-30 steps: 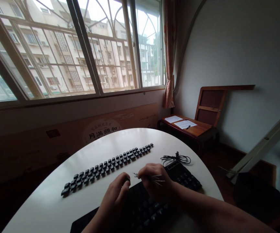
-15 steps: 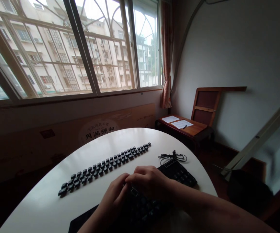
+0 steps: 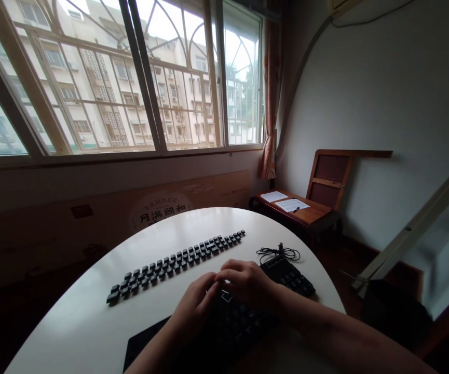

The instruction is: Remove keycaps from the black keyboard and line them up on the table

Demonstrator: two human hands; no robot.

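A black keyboard (image 3: 294, 280) lies at a slant on the white round table (image 3: 72, 317), part of it bare of keycaps at the left and partly covered by my arms. Above its middle, my left hand (image 3: 196, 301) and my right hand (image 3: 247, 283) meet, fingertips pinched together over the top row. Whatever sits between the fingertips is hidden or too small to name. Beyond the hands, loose black keycaps (image 3: 177, 262) stand in long slanted rows. The keyboard's coiled cable (image 3: 279, 253) rests behind its far right end.
A wooden chair-like seat (image 3: 315, 210) holding paper sheets (image 3: 292, 205) and a pen stands past the table, by the wall. A large printed cardboard panel (image 3: 212, 189) leans below the window (image 3: 181, 104). At the right is a slanted pale frame (image 3: 411, 228).
The head view has shifted slightly, so the table's contents appear a little further right. Both hands stay together over the keyboard, with the right fingers slightly more raised.
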